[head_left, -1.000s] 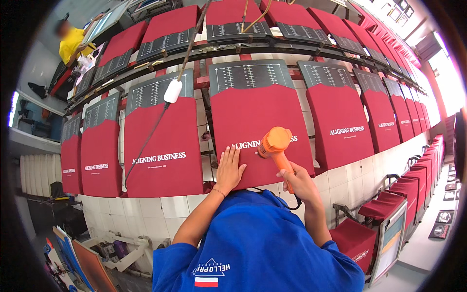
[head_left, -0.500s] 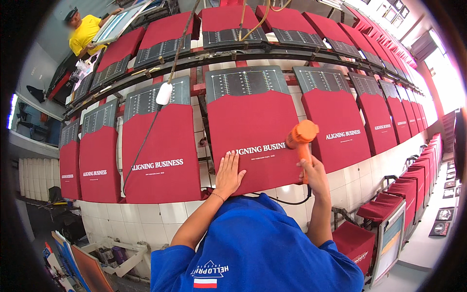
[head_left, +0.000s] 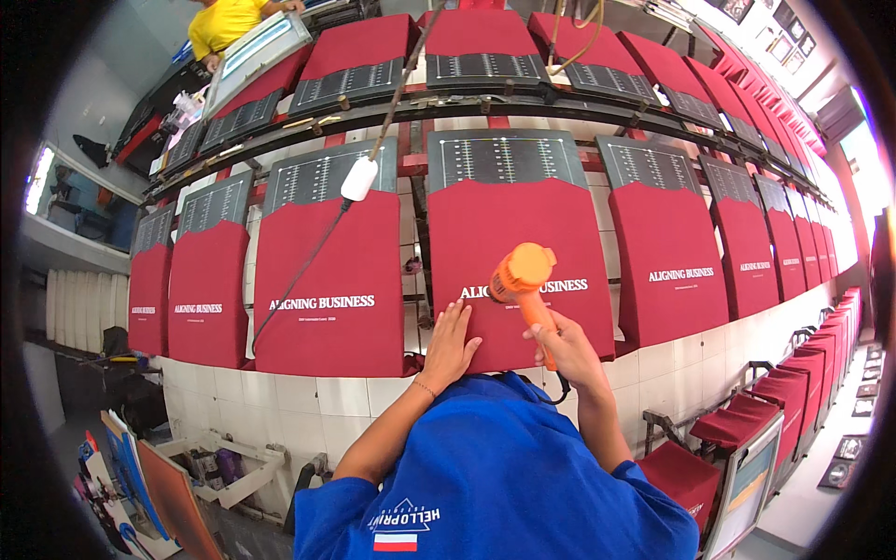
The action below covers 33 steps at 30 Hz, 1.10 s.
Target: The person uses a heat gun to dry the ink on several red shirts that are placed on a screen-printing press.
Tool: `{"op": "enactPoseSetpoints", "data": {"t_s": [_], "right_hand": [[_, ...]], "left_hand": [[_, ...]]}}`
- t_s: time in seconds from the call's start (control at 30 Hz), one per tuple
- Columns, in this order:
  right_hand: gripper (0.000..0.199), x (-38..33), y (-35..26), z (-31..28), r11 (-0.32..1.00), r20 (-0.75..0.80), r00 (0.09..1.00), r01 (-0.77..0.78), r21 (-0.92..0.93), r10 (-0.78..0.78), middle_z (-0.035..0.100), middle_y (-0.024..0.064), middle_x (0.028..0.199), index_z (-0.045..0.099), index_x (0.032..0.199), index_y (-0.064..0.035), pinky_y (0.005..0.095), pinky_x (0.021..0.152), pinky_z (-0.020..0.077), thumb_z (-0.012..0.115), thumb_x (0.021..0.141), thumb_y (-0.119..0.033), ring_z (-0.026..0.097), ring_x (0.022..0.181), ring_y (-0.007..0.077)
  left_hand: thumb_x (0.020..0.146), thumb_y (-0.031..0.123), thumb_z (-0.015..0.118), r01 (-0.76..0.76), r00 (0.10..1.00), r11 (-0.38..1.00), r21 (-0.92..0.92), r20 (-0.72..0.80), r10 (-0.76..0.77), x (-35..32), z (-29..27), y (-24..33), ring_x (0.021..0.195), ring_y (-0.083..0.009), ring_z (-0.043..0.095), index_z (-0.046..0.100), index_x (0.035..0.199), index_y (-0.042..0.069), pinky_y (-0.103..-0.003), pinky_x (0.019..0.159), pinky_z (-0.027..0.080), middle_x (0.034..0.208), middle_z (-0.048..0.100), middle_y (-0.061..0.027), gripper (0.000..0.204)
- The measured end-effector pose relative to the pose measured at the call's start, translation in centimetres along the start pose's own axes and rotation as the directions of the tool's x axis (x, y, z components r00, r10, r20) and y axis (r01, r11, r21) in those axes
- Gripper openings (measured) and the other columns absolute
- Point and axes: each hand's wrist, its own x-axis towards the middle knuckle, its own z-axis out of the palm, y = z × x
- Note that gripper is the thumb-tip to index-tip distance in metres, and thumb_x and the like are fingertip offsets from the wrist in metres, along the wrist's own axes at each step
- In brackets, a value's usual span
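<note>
A dark red cloth bag (head_left: 513, 233) with white lettering lies flat on a printing pallet straight in front of me. My left hand (head_left: 450, 343) rests flat on its lower left corner, fingers spread. In my right hand (head_left: 563, 343) is an orange heat gun (head_left: 523, 280), held by its handle with the nozzle pointing at the white print in the middle of the bag. The gun's black cord hangs down below my right wrist.
More red bags (head_left: 322, 280) on pallets run left and right along a long tiled table (head_left: 308, 397). A white cable fitting (head_left: 359, 177) hangs over the left neighbour. A person in yellow (head_left: 229, 19) works at the far side. Red frames (head_left: 747, 429) stand low right.
My right hand has swung the heat gun across the print, first rightward, then back toward the middle. My left hand has stayed pressed on the bag's lower edge.
</note>
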Motion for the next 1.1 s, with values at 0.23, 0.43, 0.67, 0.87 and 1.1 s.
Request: {"op": "enactPoseSetpoints", "data": {"t_s": [0.23,0.43,0.67,0.87,1.1], "right_hand": [[0.024,1.6,-1.3,3.4,1.0,0.153,0.988,-0.001,-0.028,0.005,0.057,0.0006,0.076,0.057,0.11,-0.0001,0.0253,0.053,0.0477,0.059,0.097,-0.02,0.055,0.058,0.0076],[0.029,2.0,-1.1,4.5,0.998,0.184,0.982,-0.022,-0.066,0.034,0.062,0.0048,0.088,0.054,0.119,0.002,0.0244,0.055,0.0485,0.055,0.098,-0.018,0.056,0.058,0.0075],[0.022,1.1,-1.8,8.0,0.992,0.019,0.999,-0.023,-0.121,0.025,0.057,0.0012,0.075,0.057,0.11,-0.0001,0.0227,0.047,0.0429,0.059,0.095,-0.017,0.056,0.055,0.0069],[0.035,1.2,-2.0,15.6,0.986,-0.084,0.995,-0.06,-0.158,0.048,0.064,0.0053,0.091,0.055,0.123,0.0027,0.0232,0.052,0.0476,0.055,0.097,-0.02,0.056,0.058,0.0083],[0.034,3.6,-0.9,29.0,0.999,-0.075,0.997,0.032,0.022,-0.03,0.064,0.0049,0.088,0.058,0.121,0.0007,0.0235,0.052,0.0477,0.056,0.098,-0.024,0.056,0.056,0.0079]], "left_hand": [[0.096,0.023,0.055,0.302,0.883,0.951,0.062,-0.395,-0.255,-4.6,-5.7,-6.6,0.139,-0.0409,0.036,0.04,0.142,-0.006,-0.05,0.117,0.025,0.149,0.039,-0.0253,0.056],[0.097,0.018,0.054,0.544,0.643,0.834,0.089,-0.683,-0.347,-7.1,-14.5,-13.8,0.137,-0.042,0.037,0.041,0.139,-0.007,-0.048,0.114,0.029,0.146,0.04,-0.0277,0.051],[0.096,0.018,0.055,0.669,0.514,0.743,0.028,-0.739,-0.435,-9.0,-20.5,-20.7,0.137,-0.0414,0.036,0.039,0.141,-0.006,-0.049,0.114,0.029,0.148,0.038,-0.0268,0.053],[0.096,0.019,0.056,0.561,0.707,0.824,0.081,-0.563,-0.427,-11.2,-22.8,-26.7,0.111,-0.0399,0.056,0.057,0.119,-0.004,-0.051,0.097,0.04,0.113,0.062,-0.0223,0.032],[0.098,0.019,0.056,0.493,0.694,0.87,-0.014,-0.597,-0.403,-19.7,-30.7,-33.3,0.072,-0.0433,0.055,0.054,0.083,-0.002,-0.049,0.064,0.043,0.077,0.056,-0.0215,0.025]]}}
